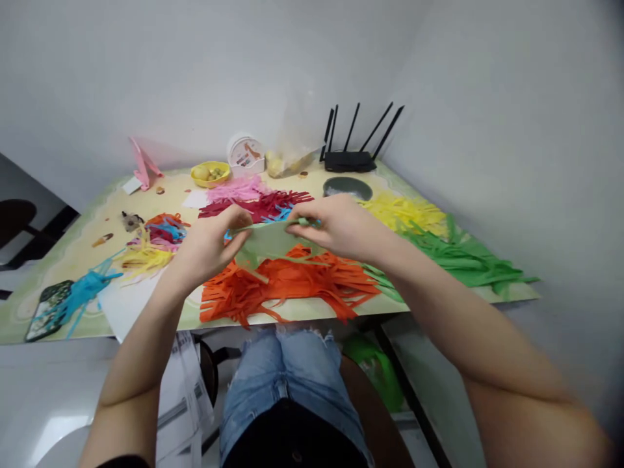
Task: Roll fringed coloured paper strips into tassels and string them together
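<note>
L hand [217, 244] & R hand [331, 224] pinch pale-green sheet [269, 237]; orange strips [292, 279] & yellow strips [402, 211] look cut, I'd guess this pc isn't done.

Pale green thin sheet [268, 239], matt, paper-like; orange fringed strips [297, 283], matt; black flat router [348, 161], smooth, plastic-looking.

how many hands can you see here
2: the left hand pinches the pale green piece on its left side, the right hand on its right, both above the table. None seems hidden.
</note>
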Tool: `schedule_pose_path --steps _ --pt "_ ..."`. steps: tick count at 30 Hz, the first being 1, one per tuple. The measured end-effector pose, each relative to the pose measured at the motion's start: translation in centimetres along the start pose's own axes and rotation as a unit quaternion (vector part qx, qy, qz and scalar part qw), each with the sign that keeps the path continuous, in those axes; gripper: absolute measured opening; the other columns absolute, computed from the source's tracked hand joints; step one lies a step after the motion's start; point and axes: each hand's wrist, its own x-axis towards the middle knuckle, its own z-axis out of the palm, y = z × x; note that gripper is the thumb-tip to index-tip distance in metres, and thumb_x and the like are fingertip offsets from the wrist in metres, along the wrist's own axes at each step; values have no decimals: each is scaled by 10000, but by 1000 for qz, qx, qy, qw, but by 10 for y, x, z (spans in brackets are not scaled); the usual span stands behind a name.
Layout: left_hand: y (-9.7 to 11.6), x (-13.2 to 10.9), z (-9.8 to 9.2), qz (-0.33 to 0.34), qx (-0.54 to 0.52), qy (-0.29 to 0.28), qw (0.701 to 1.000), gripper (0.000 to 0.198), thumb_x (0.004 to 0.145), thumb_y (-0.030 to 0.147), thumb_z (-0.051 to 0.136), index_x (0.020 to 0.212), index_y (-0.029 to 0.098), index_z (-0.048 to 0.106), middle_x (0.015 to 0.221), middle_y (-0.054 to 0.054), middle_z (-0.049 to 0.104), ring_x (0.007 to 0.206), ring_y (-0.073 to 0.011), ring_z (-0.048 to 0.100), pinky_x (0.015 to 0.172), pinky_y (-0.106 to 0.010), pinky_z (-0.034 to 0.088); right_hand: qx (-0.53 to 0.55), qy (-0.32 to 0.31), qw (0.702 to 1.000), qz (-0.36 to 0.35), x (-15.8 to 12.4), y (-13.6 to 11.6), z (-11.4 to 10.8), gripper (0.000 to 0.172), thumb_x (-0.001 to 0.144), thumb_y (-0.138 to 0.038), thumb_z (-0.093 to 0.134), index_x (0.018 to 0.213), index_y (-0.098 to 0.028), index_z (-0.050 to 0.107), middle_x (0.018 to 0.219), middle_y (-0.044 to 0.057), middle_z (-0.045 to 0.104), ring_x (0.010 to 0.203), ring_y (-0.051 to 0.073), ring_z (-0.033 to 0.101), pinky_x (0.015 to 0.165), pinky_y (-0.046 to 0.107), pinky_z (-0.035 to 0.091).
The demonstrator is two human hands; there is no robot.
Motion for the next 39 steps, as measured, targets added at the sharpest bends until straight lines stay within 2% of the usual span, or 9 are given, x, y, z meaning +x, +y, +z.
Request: schedule_pose_path --steps 8,13,19,23,27,31,34,37,39 --pt "-11 12 8 -96 -263 -64 958 233 862 372 620 784 159 669 725 -14 693 640 -154 640 580 -238 489 134 22 990 42 4 -4 -11 104 862 -273 665 816 -180 670 669 -37 607 578 104 492 567 240 355" --pt "-13 8 3 -103 -281 -42 953 205 827 361 631 841 167 694 760 -27 689 670 -148 634 555 -214 485 163 79 981 63 -9 7 -6 78 841 -238 631 853 -182 685 797 3 685 719 159 620 659 273 466" --pt "-16 6 -11 -77 -286 -58 953 376 791 319 639 1138 220 743 1035 -79 763 931 -222 720 746 -300 599 221 127 967 19 -22 12 -5 309 784 -108 546 965 -224 769 921 16 742 841 178 685 726 291 531" --pt "-19 5 -17 -63 -267 -62 960 312 785 311 595 1007 235 800 993 -81 780 873 -239 732 706 -344 610 278 121 953 -28 -25 15 -6 327 806 -53 557 858 -255 808 907 13 729 826 153 675 695 270 533" --pt "-24 5 -30 -23 -269 -126 955 242 776 320 601 888 255 805 998 -89 772 873 -245 734 733 -370 612 248 97 963 -43 -26 19 -14 328 830 -50 579 847 -273 818 982 19 716 874 163 676 745 298 549" --pt "-20 12 -39 -15 -294 -187 937 385 782 481 657 1091 270 748 1167 -120 729 1037 -281 708 781 -382 603 182 64 980 -57 -24 16 -24 372 818 -31 520 862 -260 809 1010 31 724 909 191 684 777 342 568" --pt "-7 25 -31 -47 -283 -177 942 438 787 508 685 1139 247 704 991 -88 728 913 -242 697 698 -329 566 128 52 986 -95 -22 9 -24 458 751 18 456 897 -249 799 1009 29 722 903 184 683 772 337 565" --pt "4 37 -21 -69 -214 -234 946 281 804 485 691 804 205 708 671 -19 607 617 -149 573 551 -258 435 97 44 988 -113 -23 10 -26 495 722 31 432 909 -254 792 1036 34 710 937 189 681 778 340 560" --pt "7 41 -21 -78 -182 -254 947 345 831 486 662 658 189 642 580 6 506 526 -108 460 514 -243 344 89 18 990 -109 -26 15 -35 447 778 -9 452 904 -270 792 1082 35 696 991 207 678 828 370 565"
